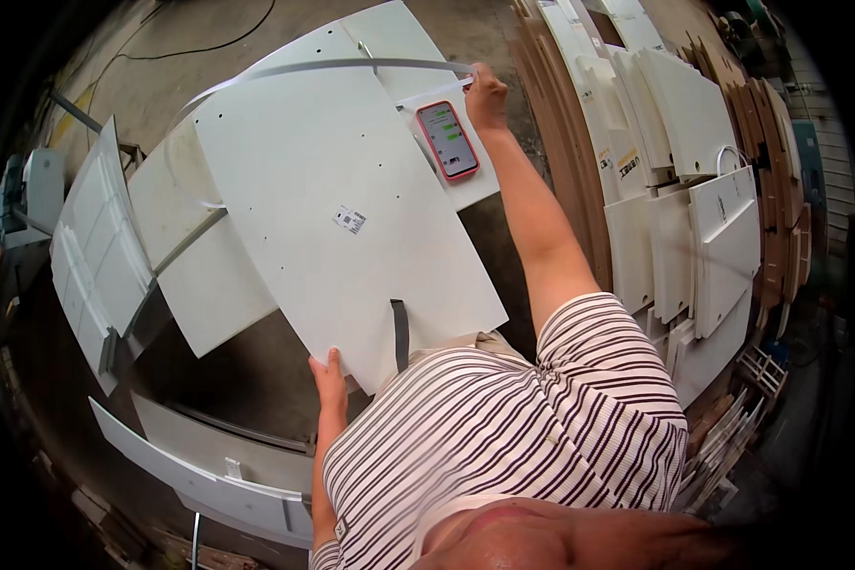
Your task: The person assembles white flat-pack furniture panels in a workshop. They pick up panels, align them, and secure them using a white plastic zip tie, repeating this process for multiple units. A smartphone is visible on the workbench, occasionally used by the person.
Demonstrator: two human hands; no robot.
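Observation:
A large white panel (304, 171) with small drilled holes and a printed label (350, 219) lies in front of me, its near end close to my body. Beyond its far right corner, my right hand (487, 95) is closed in a pinch on a long thin grey-white strip (351, 65). That strip arcs leftward over the panel's far part. At the panel's near left edge is my left hand (330, 382), thumb up against the edge and fingers partly hidden, seemingly gripping it. A phone (447, 141) in a red case lies lit on a white board right of the panel.
White boards (204, 275) lie under and left of the panel, with more stacked farther left (100, 256). On the right stand rows of white panels (679, 114) and brown boards (570, 142). Long white pieces (209, 484) lie at lower left. A dark strap (400, 332) lies by my waist.

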